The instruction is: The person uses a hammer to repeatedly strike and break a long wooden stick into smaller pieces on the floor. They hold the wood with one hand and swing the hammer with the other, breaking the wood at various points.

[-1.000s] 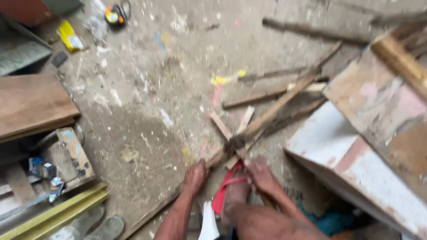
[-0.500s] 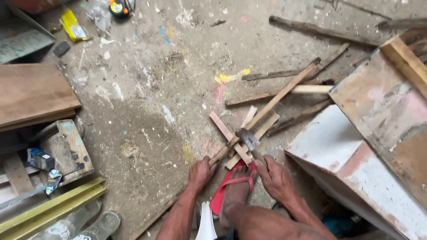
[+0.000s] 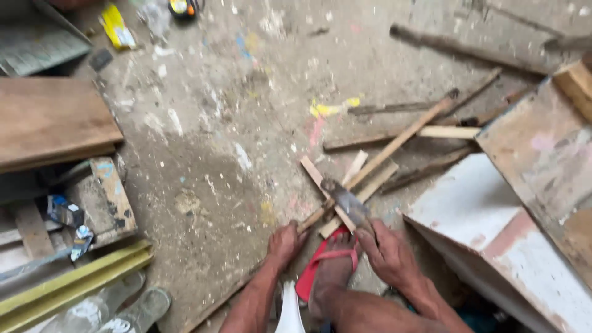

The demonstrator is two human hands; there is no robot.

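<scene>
My left hand (image 3: 285, 243) presses down on the near end of a long thin wooden strip (image 3: 394, 148) that runs diagonally up to the right across the concrete floor. My right hand (image 3: 385, 250) is closed on a hatchet-like tool whose metal blade (image 3: 346, 200) rests over a short wooden piece (image 3: 320, 182) crossing the strip. My foot in a red sandal (image 3: 327, 268) sits between the two hands. Other short slats (image 3: 364, 194) lie beside the blade.
A painted white and red board (image 3: 493, 240) leans at the right. Wooden planks (image 3: 52, 120) and a yellow-green bar (image 3: 74, 283) lie at the left. Loose sticks (image 3: 444, 132), a yellow tool (image 3: 117, 28) and a tape measure (image 3: 182, 7) are scattered farther off.
The view has shifted nearer to the hands. The blade in my right hand has settled onto the short wooden piece; my left hand stays on the strip's end.
</scene>
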